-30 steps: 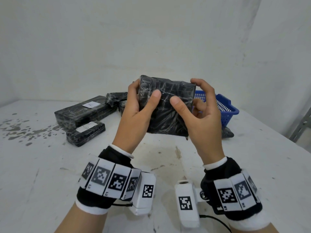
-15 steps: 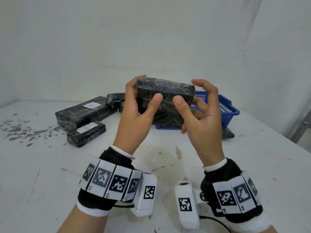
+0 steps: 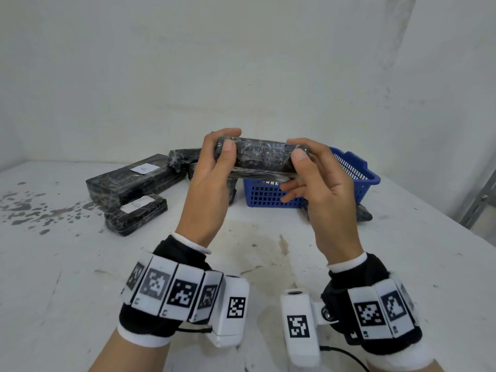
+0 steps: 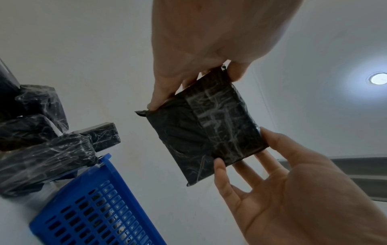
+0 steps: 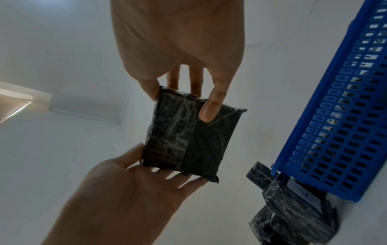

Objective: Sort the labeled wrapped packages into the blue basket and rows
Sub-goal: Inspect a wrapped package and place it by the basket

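I hold a black, plastic-wrapped package (image 3: 261, 159) level in the air, its near edge facing me. My left hand (image 3: 228, 140) pinches its left end between thumb and fingers. My right hand (image 3: 298, 149) pinches the right end, with the lower fingers spread loose. From below, the package (image 4: 205, 129) (image 5: 188, 137) shows taped wrap and no label. The blue basket (image 3: 268, 196) stands on the table just behind and below the package. Package A (image 3: 128, 181) and package B (image 3: 137, 213) lie at the left.
More black packages (image 3: 185, 159) are piled behind my left hand. Another wrapped package (image 3: 363, 213) lies against the basket's right side, and it carries a label (image 5: 303, 195). The white table (image 3: 80, 277) is stained at the left. Walls close in behind and at the right.
Both hands have tipped the package from upright, broad face toward me, to lying flat with its edge toward me. Nothing on the table has moved.
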The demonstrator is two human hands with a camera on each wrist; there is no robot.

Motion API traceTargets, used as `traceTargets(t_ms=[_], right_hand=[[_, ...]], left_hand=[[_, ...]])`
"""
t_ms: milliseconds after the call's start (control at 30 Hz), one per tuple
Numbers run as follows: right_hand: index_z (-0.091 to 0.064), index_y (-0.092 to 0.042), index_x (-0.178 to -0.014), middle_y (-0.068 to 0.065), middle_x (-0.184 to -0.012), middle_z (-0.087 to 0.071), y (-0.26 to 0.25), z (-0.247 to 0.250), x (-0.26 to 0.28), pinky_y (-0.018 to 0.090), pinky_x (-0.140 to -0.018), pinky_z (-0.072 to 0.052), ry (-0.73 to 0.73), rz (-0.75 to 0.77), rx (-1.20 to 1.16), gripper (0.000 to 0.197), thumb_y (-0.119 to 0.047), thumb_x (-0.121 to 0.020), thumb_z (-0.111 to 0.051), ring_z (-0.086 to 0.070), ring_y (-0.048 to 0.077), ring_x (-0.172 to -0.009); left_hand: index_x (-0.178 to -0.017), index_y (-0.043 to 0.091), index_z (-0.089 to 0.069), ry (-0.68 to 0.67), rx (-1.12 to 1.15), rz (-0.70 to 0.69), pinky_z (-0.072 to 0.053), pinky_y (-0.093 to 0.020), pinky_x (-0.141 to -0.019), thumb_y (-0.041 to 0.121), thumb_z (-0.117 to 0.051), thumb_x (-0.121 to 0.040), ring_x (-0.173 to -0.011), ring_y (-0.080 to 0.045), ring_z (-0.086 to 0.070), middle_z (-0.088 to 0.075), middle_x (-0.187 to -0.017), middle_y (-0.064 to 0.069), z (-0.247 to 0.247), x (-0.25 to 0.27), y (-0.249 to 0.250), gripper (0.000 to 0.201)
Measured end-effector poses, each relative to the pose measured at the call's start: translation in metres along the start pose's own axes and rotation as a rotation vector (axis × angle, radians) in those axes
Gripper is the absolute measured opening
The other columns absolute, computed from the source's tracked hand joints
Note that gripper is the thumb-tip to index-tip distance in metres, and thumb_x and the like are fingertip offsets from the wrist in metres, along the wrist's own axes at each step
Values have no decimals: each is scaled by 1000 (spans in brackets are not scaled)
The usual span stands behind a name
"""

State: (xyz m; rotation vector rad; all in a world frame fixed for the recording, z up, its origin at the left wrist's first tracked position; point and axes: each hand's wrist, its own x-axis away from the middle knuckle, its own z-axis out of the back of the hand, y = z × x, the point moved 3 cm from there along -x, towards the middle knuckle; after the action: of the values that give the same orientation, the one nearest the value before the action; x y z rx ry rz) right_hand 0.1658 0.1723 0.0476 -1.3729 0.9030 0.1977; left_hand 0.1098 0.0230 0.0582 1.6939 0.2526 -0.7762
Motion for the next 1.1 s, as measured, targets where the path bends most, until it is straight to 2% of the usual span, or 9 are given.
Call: traceTargets(t_ms=[133, 333, 467, 667, 767, 833, 900, 967, 1100], right_hand=[[-68, -32, -98, -8, -96, -70, -1, -1, 1, 27, -57, -55, 19, 6, -21, 24, -49, -83, -60, -63, 15, -63], [-63, -27, -97, -18, -91, -67, -3, -3, 4, 56, -50, -44, 42, 51, 17, 7, -30, -92, -68, -46, 51, -64], [-63, -32, -96, -16, -92, -66, -2, -3, 4, 56, -53, -45, 32, 56, 25, 11, -33, -89, -71, -51, 36, -61], [-58, -21, -106, -23, -83, -68, -5, -5, 6, 47, -66, -55, -6, 28, 63, 34, -39, -81, -74, -62, 10, -70], [-58, -21, -107, -24, -104, -68, -2, -3, 6, 29, -76, -56, -1, 33, 50, 36, -36, -79, -76, -68, 3, -87], [-58, -31, -105, -15, -127, -62, 2, 0, 4, 39, -93, -55, 9, 36, 76, 34, -33, -81, -82, -66, 13, -109], [-58, -40, -104, -6, -139, -55, 2, 2, 3, 52, -100, -50, -5, 63, 128, 34, -35, -80, -80, -60, 24, -123], [-57, -40, -115, -1, -140, -53, 1, 1, 3, 50, -99, -51, 1, 53, 107, 41, -38, -79, -79, -60, 24, -121], [-42, -20, -145, -2, -135, -59, -2, 0, 3, 25, -92, -54, -6, -9, -60, 61, -17, -91, -70, -64, 7, -116]], left_hand=[[-108, 23, -56, -12, 36, 16, -47, -37, -95, 36, -39, -99, -99, -10, -60, -63, -114, -3, 0, -1, -1, 23], [-108, 21, -53, -45, 69, 34, -48, -20, -80, 28, -51, -99, -88, -2, -62, -59, -114, 5, -4, 1, -6, 12], [-107, 27, -52, -57, 46, 3, -49, -22, -81, 37, -57, -89, -91, -6, -62, -58, -125, -7, -5, 2, -7, 21], [-113, 22, -49, -71, 41, 14, -49, -15, -76, 38, -55, -89, -86, -3, -66, -67, -98, 6, -7, 3, -3, 30], [-118, 27, -52, -91, -18, 67, -51, -22, -86, 55, -36, -87, -98, -3, -65, -66, -104, 18, -6, 3, -2, 45], [-117, 27, -58, -81, -19, 114, -57, -31, -82, 61, -27, -84, -92, -16, -70, -69, -108, 9, -6, 4, -1, 56], [-113, 24, -60, -56, 0, 141, -58, -36, -64, 55, -31, -90, -69, -22, -70, -72, -97, 6, -5, 3, 0, 49], [-118, 23, -54, -11, 52, 150, -53, -35, -55, 35, -44, -99, -59, -19, -63, -70, -83, 7, -3, 2, -1, 25], [-144, 21, -31, -13, 145, 210, -59, -33, -73, 15, -50, -99, -85, -18, -68, -70, -106, -5, -2, 1, -6, 49]])
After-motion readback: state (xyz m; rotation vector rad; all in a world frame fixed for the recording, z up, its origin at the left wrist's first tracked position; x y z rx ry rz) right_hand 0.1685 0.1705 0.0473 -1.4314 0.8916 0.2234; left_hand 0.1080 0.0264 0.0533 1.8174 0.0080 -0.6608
